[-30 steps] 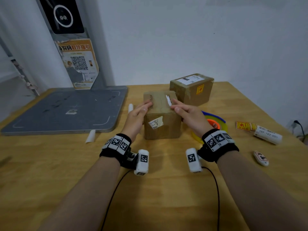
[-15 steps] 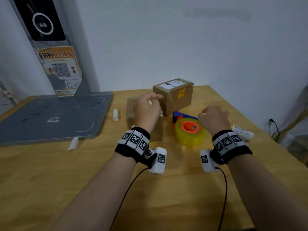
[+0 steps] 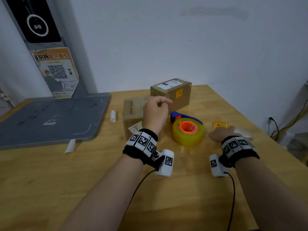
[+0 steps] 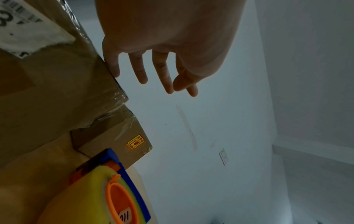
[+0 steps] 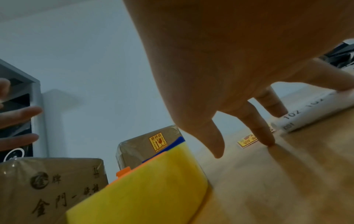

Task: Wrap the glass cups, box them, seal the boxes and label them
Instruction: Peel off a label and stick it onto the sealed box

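Our left hand [image 3: 155, 112] hangs over the near box [image 3: 133, 114] with loose fingers and holds nothing. Our right hand [image 3: 221, 133] reaches down toward the tabletop's right edge, fingers spread, touching a white roll of labels [image 5: 314, 112]. We see the near box standing near the back middle of the tabletop [image 3: 50, 180]. A taped box [image 3: 171, 92] sits just behind it, by the back edge. Between our hands lies the yellow tape roll [image 3: 188, 133].

Near brown box [image 3: 132, 114] taped, upright; labelled box [image 3: 171, 92] behind; tape dispenser [image 3: 188, 130] beside.
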Action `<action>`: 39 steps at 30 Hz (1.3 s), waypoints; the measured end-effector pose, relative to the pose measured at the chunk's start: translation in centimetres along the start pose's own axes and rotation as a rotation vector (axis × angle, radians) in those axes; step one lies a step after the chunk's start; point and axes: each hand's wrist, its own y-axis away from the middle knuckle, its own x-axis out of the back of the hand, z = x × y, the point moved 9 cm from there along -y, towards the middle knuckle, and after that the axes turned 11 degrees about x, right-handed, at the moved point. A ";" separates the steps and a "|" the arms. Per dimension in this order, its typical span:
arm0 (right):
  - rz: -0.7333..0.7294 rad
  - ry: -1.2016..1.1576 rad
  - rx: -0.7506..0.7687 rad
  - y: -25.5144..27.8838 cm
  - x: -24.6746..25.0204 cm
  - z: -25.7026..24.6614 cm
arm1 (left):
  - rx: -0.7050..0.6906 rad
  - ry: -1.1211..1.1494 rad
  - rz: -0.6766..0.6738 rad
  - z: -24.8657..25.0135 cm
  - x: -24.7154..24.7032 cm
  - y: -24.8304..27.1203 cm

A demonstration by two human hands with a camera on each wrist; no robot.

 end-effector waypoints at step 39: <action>-0.009 -0.246 0.120 -1.5 0.5 -2.2 | 0.097 0.027 -0.243 -2.8 -3.4 -2.2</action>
